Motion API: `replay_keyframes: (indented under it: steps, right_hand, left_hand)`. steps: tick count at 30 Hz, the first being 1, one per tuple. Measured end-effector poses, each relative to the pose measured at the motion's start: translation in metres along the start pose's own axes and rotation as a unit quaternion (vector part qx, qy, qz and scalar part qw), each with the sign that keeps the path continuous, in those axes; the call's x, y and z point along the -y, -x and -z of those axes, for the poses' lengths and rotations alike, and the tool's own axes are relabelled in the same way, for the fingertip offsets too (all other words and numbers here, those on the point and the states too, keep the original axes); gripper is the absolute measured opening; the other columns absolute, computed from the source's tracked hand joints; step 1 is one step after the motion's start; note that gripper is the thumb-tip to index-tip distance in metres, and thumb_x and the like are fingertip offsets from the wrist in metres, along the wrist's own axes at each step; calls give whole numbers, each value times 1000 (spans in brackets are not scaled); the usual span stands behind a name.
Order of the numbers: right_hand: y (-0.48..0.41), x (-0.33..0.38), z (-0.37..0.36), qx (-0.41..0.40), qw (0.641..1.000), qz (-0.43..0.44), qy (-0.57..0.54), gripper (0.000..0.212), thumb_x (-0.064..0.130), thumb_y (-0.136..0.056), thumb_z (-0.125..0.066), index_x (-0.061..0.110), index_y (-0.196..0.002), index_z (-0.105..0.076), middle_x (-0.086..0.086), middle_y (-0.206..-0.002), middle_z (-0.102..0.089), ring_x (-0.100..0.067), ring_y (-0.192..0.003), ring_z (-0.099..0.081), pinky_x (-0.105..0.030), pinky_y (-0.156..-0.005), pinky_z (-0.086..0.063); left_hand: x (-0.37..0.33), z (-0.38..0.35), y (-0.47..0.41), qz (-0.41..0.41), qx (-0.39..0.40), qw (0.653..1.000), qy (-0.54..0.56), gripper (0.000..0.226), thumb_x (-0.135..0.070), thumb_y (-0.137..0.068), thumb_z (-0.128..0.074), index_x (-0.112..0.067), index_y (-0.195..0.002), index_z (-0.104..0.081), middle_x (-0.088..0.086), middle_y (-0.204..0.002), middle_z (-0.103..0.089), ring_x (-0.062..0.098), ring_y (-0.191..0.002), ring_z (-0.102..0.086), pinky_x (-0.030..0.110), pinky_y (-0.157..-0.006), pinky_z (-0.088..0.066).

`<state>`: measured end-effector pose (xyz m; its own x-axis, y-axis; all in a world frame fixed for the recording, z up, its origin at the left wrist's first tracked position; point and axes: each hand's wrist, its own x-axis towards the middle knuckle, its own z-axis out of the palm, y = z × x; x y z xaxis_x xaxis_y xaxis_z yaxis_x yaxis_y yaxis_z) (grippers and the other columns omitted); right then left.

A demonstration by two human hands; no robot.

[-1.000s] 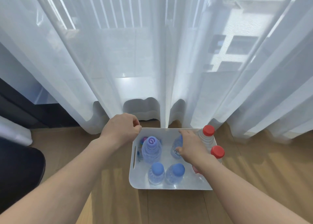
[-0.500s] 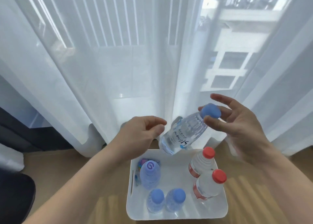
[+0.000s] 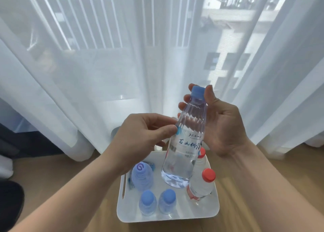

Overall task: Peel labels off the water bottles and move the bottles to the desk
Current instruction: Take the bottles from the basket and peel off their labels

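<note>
Now nearly upright at frame centre, no longer tilted: clear water bottle (image 3: 185, 140), right hand (image 3: 217, 119) clamped round its blue-capped neck, left hand (image 3: 145, 135) pinching the label (image 3: 188, 143) edge. Label white, dark Chinese characters, barcode. Below, white bin (image 3: 214, 209): five bottles — two blue-capped, one purple-capped, two red-capped.

Sheer white curtains (image 3: 73, 70) fill the frame from 9 through 3 o'clock, hems touching the wooden floor (image 3: 52, 175). Balcony railing (image 3: 98, 17) and buildings (image 3: 233, 9) show blurred through the fabric at 12 to 1. Dark object (image 3: 10, 200) at 8 o'clock, unidentifiable.
</note>
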<state>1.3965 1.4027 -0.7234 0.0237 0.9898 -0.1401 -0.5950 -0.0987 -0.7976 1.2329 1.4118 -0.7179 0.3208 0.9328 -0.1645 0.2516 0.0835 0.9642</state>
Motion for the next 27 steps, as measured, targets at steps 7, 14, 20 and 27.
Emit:
replay_keyframes:
  steps: [7, 14, 20, 27]
  right_hand:
    - [-3, 2, 5, -46, 995, 31, 84, 35, 40, -66, -59, 17, -92, -66, 3, -76, -71, -13, -77, -67, -31, -67, -55]
    - [-9, -4, 8, -175, 967, 120, 139, 37, 25, -47, -78, 21, -83, -70, 3, -74, -67, -16, -74, -59, -33, -83, -52]
    - [-12, -9, 5, -254, 924, 156, 239, 42, 21, -56, -86, 15, -95, -71, 8, -76, -67, -10, -70, -61, -27, -80, -57]
    - [-6, -7, 7, -229, 843, 216, 437, 61, 31, -59, -85, 16, -115, -66, 24, -77, -61, 5, -62, -61, -12, -72, -53]
  left_hand:
    - [4, 6, 1, -19, -10, 999, -35, 17, -9, -79, -69, -16, -64, -71, 7, -61, -66, 13, -57, -57, 27, -61, -52]
    - [-6, 29, 7, 12, 107, 993, -47, 8, -16, -66, -80, -11, -63, -74, 6, -63, -71, 10, -53, -60, 14, -54, -50]
    - [-12, 50, 9, -15, 170, 979, -115, 7, -18, -63, -71, -13, -65, -74, 2, -62, -72, 6, -58, -63, 12, -58, -49]
    - [-6, 72, 6, -42, -24, 976, -212, 8, -27, -59, -85, -27, -63, -78, -8, -63, -74, 4, -53, -62, 4, -52, -45]
